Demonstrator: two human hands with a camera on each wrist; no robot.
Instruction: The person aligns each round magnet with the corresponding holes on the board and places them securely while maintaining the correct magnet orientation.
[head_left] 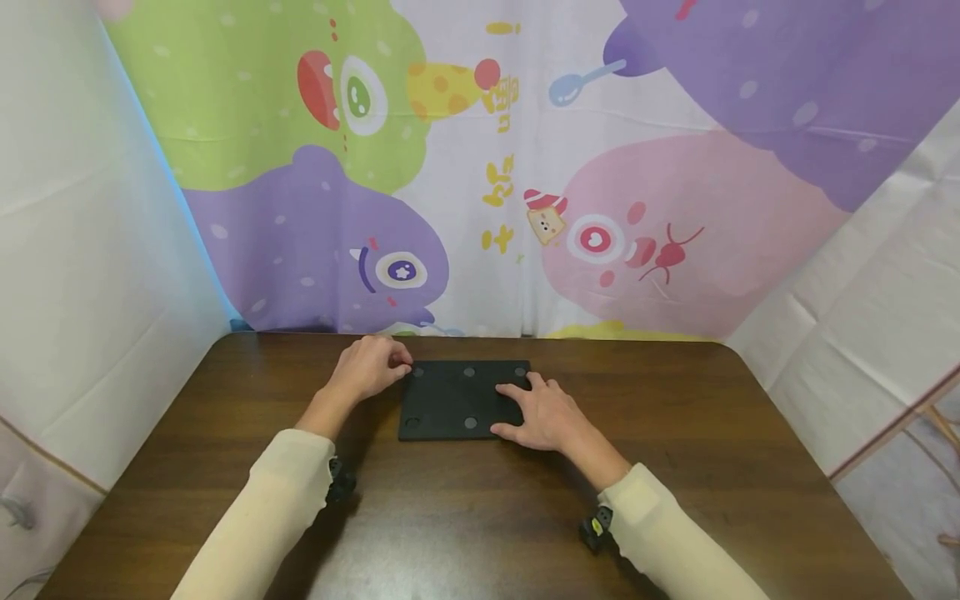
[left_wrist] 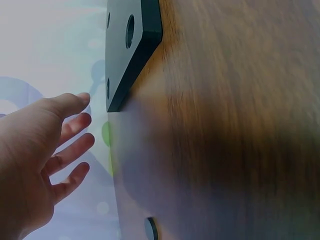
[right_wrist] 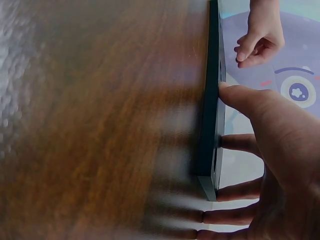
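A flat black board [head_left: 442, 400] with round recesses lies on the table. My right hand [head_left: 551, 414] spreads over its right end; the thumb touches the near edge and the index finger reaches onto the top, while other fingers come down at and beyond the right side. My left hand [head_left: 371, 365] hovers by the board's far left corner, fingers loosely bent, with nothing between them in the left wrist view. A small dark disc [left_wrist: 151, 228] is on the table left of the board, hidden behind the left hand or arm in the head view.
The brown wooden table [head_left: 465, 517] reaches back to a cartoon-printed curtain [head_left: 487, 292]. White cloth walls [head_left: 75, 208] stand on both sides. Each wrist carries a small black camera, such as the right wrist camera [head_left: 595, 531].
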